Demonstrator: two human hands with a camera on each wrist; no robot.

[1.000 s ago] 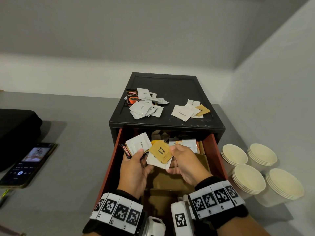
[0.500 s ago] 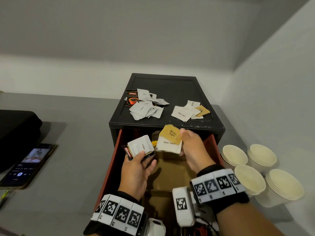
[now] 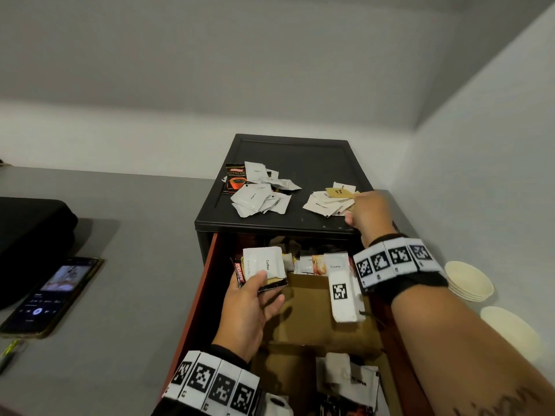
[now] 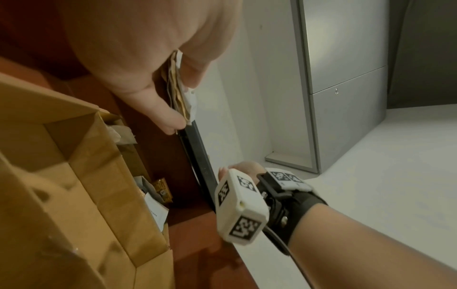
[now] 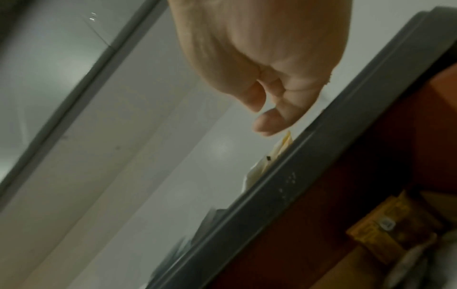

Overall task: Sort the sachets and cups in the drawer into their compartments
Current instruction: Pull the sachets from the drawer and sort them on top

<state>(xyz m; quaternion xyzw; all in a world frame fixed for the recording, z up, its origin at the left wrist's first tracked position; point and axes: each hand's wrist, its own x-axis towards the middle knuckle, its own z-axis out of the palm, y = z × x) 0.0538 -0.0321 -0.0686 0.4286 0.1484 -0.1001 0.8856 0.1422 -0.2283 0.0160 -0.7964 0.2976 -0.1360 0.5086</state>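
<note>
Left hand (image 3: 250, 307) hovers over the open red-brown drawer (image 3: 207, 277), thumb and fingers pinching a small stack: a white paper sachet printed "Coffee" (image 3: 264, 263) on top, a dark red-and-black coffee sachet (image 3: 239, 274) under it; left wrist view shows the same pinch edge-on (image 4: 178, 91). Right hand (image 3: 368, 213) is up at the front right corner of the black cabinet top (image 3: 315, 154), fingers curled and tips at the white and tan sugar sachet pile (image 3: 327, 199); from the right wrist view (image 5: 272, 82) cannot tell if it grips a sachet or just touches the pile, view is blurred. Second pile of white coffee sachets (image 3: 258, 199) lies left of it on the same top, touching a black-and-red Kopiko Supremo packet (image 3: 235, 178). Inside the drawer, brown cardboard dividers (image 3: 312, 313) form compartments; loose sachets sit at the back, among them a white one printed "Cream" (image 3: 335, 263), more sachets in the near compartment (image 3: 348, 379). Stacks of cream paper cups (image 3: 468, 280) stand on the grey desk (image 3: 126, 265) right of the cabinet, outside the drawer. Left on the desk: a black smartphone with lit screen (image 3: 54, 292), and a black soft bag (image 3: 30, 235) beside it
</note>
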